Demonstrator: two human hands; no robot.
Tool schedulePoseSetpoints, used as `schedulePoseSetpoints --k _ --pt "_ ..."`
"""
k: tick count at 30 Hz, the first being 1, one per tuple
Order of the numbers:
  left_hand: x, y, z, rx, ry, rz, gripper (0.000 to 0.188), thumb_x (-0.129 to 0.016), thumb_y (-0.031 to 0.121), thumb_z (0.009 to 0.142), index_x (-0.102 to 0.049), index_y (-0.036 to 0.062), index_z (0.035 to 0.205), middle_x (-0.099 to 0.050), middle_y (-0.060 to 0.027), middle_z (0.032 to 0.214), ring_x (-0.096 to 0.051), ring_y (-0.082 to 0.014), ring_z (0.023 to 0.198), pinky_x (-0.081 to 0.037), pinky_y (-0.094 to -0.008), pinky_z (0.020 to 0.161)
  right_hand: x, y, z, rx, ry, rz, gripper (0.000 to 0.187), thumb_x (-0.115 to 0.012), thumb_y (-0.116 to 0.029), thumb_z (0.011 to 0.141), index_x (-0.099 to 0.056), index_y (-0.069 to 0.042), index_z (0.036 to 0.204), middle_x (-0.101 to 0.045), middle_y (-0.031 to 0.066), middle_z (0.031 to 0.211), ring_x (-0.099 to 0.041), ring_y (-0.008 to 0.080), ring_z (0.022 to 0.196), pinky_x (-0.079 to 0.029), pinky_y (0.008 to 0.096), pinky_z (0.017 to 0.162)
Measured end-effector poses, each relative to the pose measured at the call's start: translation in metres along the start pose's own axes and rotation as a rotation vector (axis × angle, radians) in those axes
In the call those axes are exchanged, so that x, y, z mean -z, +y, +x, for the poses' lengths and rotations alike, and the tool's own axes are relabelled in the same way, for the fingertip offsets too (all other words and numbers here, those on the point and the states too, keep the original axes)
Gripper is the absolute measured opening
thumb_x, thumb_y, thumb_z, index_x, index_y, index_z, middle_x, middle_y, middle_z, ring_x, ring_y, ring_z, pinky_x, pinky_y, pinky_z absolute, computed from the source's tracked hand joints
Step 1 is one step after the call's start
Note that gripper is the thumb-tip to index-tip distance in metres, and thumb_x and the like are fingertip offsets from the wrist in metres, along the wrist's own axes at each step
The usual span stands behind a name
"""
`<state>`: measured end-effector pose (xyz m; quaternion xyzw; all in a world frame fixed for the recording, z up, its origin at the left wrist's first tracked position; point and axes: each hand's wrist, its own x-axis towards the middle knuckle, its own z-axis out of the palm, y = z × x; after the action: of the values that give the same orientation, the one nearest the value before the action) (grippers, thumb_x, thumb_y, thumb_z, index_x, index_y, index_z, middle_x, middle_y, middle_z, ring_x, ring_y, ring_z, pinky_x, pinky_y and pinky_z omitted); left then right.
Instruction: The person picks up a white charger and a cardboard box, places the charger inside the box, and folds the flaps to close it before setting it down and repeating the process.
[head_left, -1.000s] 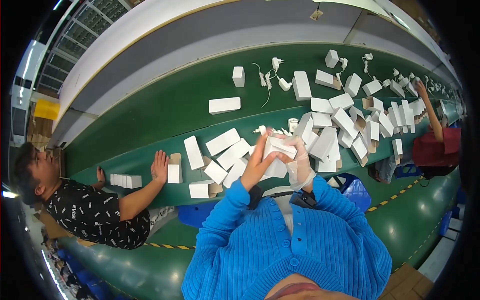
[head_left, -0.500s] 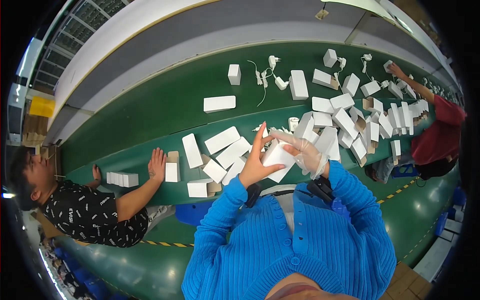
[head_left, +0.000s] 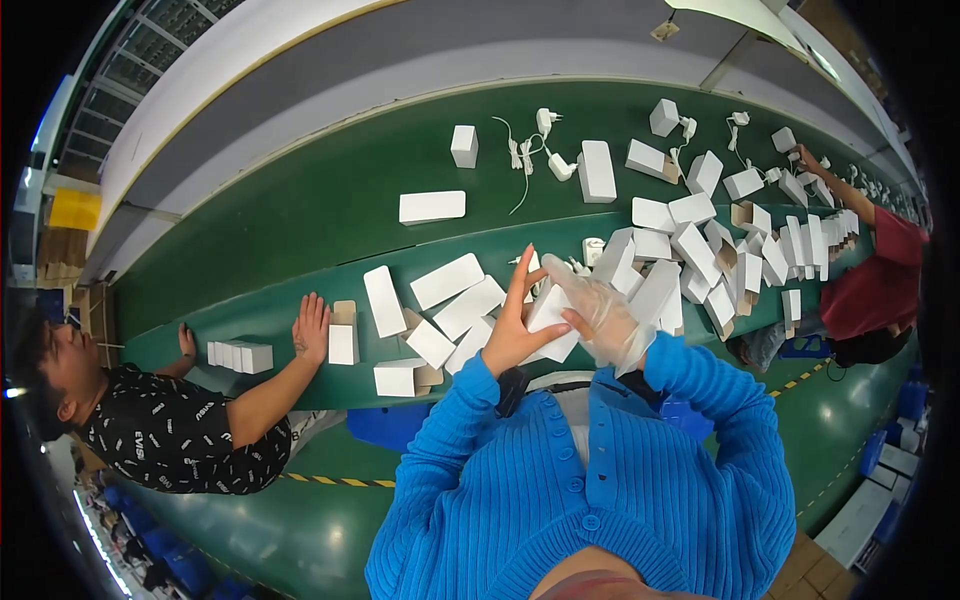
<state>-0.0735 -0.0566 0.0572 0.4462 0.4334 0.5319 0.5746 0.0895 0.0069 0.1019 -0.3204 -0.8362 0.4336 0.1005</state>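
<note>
We have a small white box (head_left: 548, 312) held up at centre frame, above the near edge of the green belt (head_left: 330, 210). Left hand (head_left: 512, 325), bare, grips its left side, fingers spread upward along the face. Right hand (head_left: 600, 315), in a thin clear glove, closes over the right end, fingers curled on it; we can't tell if a flap is open under the glove.

Directly above and right of our hands sits a dense pile of white boxes (head_left: 690, 250), several leaning on each other. White chargers with cables (head_left: 535, 150) lie at top centre.

Risks, as we judge them: the glove looks loose, so the box could slip or twist out of the grip. If it drops, it lands in that pile and gets lost among identical boxes. A co-worker's hand (head_left: 312, 328) rests flat on the belt at left, well apart from ours, so no clash there.
</note>
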Motion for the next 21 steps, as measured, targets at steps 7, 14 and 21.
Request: schedulePoseSetpoints --k 7,14,21 --pt "0.008 0.005 0.004 0.039 -0.030 -0.093 0.107 -0.073 -0.001 0.066 -0.005 0.0198 0.146 -0.038 -0.0190 0.133 -0.054 -0.0253 0.109 -0.051 -0.0314 0.084 0.022 0.014 0.016 0.105 -0.226 0.379 0.054 -0.043 -0.014 0.092 -0.025 -0.014 0.143 -0.028 0.0086 0.147 -0.026 0.0249 0.135 -0.021 0.0364 0.111" --pt "0.018 -0.003 0.010 0.099 -0.076 -0.169 0.105 -0.072 -0.003 0.066 -0.007 0.0182 0.146 -0.039 -0.0186 0.132 -0.053 -0.0256 0.111 -0.050 -0.0324 0.085 0.023 0.029 0.024 0.087 -0.328 0.526 0.061 -0.046 0.003 0.087 -0.027 -0.017 0.143 -0.028 0.0073 0.147 -0.022 0.0236 0.137 -0.017 0.0371 0.113" --pt "0.023 -0.005 0.015 0.051 0.010 -0.251 0.099 -0.074 0.003 0.068 -0.013 0.0148 0.145 -0.041 -0.0177 0.133 -0.052 -0.0254 0.112 -0.045 -0.0334 0.093 0.020 0.005 0.035 0.214 -0.216 -0.148 0.063 -0.056 -0.015 0.085 -0.028 -0.012 0.141 -0.028 0.0137 0.145 -0.029 0.0310 0.133 -0.024 0.0393 0.110"
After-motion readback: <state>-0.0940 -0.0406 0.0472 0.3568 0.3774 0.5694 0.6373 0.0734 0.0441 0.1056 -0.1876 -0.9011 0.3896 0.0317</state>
